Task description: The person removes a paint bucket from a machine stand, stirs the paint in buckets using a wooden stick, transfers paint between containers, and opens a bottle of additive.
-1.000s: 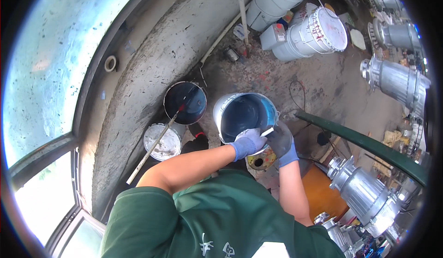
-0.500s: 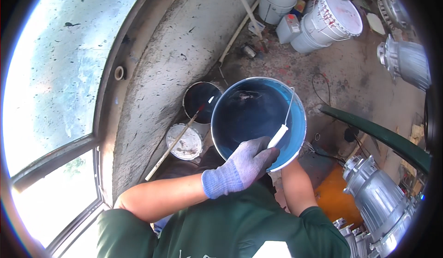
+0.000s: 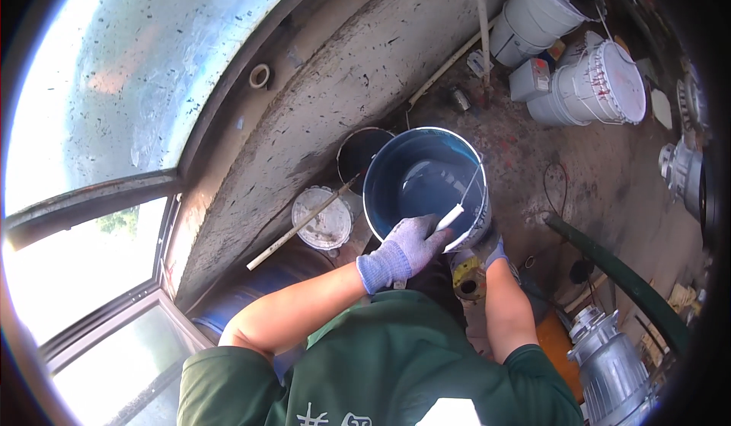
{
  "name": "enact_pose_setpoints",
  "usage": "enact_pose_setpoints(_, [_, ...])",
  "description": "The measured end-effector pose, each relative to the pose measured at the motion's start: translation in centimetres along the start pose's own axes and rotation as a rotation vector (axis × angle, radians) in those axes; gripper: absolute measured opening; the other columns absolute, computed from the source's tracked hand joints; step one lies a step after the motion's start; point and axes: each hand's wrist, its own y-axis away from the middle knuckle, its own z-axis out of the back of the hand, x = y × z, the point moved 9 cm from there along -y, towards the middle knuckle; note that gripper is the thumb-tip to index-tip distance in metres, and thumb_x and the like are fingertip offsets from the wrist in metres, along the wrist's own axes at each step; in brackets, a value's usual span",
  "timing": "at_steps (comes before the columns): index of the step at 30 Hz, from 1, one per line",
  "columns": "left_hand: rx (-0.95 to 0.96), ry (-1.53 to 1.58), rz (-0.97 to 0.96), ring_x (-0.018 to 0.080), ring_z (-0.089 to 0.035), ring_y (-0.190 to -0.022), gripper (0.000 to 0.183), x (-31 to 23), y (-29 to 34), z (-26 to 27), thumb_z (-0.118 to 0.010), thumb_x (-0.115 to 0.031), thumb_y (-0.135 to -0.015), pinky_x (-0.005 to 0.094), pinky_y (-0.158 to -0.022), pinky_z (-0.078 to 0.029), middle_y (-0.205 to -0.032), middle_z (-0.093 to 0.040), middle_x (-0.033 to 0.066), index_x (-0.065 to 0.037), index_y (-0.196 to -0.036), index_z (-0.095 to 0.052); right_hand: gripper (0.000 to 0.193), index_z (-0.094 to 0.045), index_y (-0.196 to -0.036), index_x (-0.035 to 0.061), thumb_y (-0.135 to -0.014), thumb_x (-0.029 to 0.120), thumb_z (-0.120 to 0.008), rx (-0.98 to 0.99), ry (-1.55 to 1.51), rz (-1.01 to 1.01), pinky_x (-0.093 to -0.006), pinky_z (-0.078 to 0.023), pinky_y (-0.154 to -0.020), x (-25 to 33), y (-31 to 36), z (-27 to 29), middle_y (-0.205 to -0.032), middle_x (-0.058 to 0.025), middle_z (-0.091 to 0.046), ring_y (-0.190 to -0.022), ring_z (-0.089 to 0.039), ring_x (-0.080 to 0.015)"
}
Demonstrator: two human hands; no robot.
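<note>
A paint bucket (image 3: 430,186) with a blue-stained inside and dark liquid in it stands tilted in front of me, its mouth facing up toward me. My left hand (image 3: 411,247), in a grey-blue knit glove, is closed at the near rim on the white grip (image 3: 451,216) of the wire handle. My right hand (image 3: 495,249), gloved too, is against the bucket's lower right side, its fingers mostly hidden behind the wall. Just left of the bucket is a dark open pail (image 3: 350,152) with a stick (image 3: 301,226) leaning out of it.
A paint-smeared white lid (image 3: 323,216) lies beside the pail. White buckets (image 3: 601,83) and a jerrycan (image 3: 528,81) stand at the back right. A green bar (image 3: 617,274) and silver motor housings (image 3: 609,357) are on the right. A rough wall (image 3: 327,76) and windows line the left.
The bucket looks smaller and lower, and its liquid has shifted. My gloved right hand, hidden before, now shows at its side. The view has turned, moving the surroundings across the picture.
</note>
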Motion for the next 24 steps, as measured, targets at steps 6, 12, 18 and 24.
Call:
enact_pose_setpoints(6, [-0.111,-0.066,0.192,0.0385,-0.072,-0.089,0.048,9.6,-3.1,1.0,-0.063,-0.041,-0.099,0.0457,-0.081,-0.054,-0.091,-0.072,0.0251,0.005,-0.108,-0.068,0.068,-0.062,-0.137,0.0221,-0.094,0.072,-0.046,-0.454,0.333,0.002,-0.0475,-0.05,-0.104,1.4,1.3,2.3,-0.139,-0.0041,-0.064,-0.124,-0.06,-0.0276])
enact_pose_setpoints(12, [-0.118,-0.055,0.178,0.0437,-0.069,-0.102,0.051,14.4,-5.6,-0.4,-0.06,-0.044,-0.099,0.0488,-0.09,-0.053,-0.099,-0.071,0.0287,0.004,-0.114,-0.068,0.063,-0.065,-0.131,0.0213,-0.092,0.07,-0.055,-0.586,0.491,-0.032,-0.0453,-0.053,-0.096,3.0,2.4,2.6,-0.128,-0.0029,-0.068,-0.113,-0.065,-0.0266])
enact_pose_setpoints(18, [-0.119,-0.06,0.258,0.0444,-0.067,-0.106,0.049,17.4,-6.9,-0.4,-0.059,-0.043,-0.1,0.049,-0.093,-0.052,-0.103,-0.071,0.0298,0.004,-0.11,-0.069,0.069,-0.061,-0.137,0.0165,-0.094,0.069,-0.054,-0.549,0.485,-0.066,-0.0446,-0.051,-0.099,2.8,1.0,2.1,-0.135,-0.0065,-0.065,-0.119,-0.062,-0.027])
enact_pose_setpoints(24, [-0.125,-0.033,0.332,0.0434,-0.069,-0.102,0.049,19.7,-8.3,0.3,-0.06,-0.043,-0.099,0.0479,-0.093,-0.053,-0.1,-0.071,0.0301,0.004,-0.11,-0.07,0.069,-0.053,-0.148,0.0163,-0.098,0.064,-0.05,-0.529,0.497,-0.037,-0.0449,-0.046,-0.103,2.8,-0.2,1.5,-0.14,-0.0068,-0.061,-0.122,-0.06,-0.0272])
